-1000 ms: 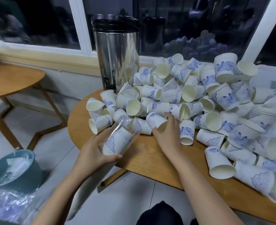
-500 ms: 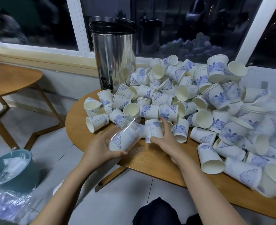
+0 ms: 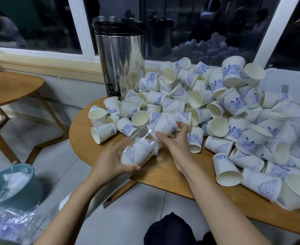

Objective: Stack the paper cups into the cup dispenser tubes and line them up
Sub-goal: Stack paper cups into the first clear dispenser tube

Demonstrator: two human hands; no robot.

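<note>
Head view. The left hand (image 3: pixel 110 161) grips a clear dispenser tube (image 3: pixel 146 134), thumb under it and fingers curled over the top. The tube lies tilted above the near edge of the round wooden table (image 3: pixel 163 175), its open end pointing toward 1 o'clock. A stack of nested cups (image 3: pixel 137 153) shows through its wall. The right hand (image 3: pixel 175 145) pinches a single paper cup (image 3: pixel 163 124) between thumb and curled fingers, right at the tube's open end. Whether the cup has entered the tube cannot be told. A heap of loose cups (image 3: pixel 234 106), white with blue print, covers the table from 12 to 4 o'clock of the hands, most of them on their sides. A steel urn (image 3: pixel 121 59) with a black lid stands at 11 o'clock, touching the heap. At 8 o'clock on the floor sits a teal bin (image 3: pixel 22 188), with crumpled plastic wrapping (image 3: pixel 6 225) just below it. A second wooden table (image 3: pixel 11 89) stands at 10 o'clock, well apart.
</note>
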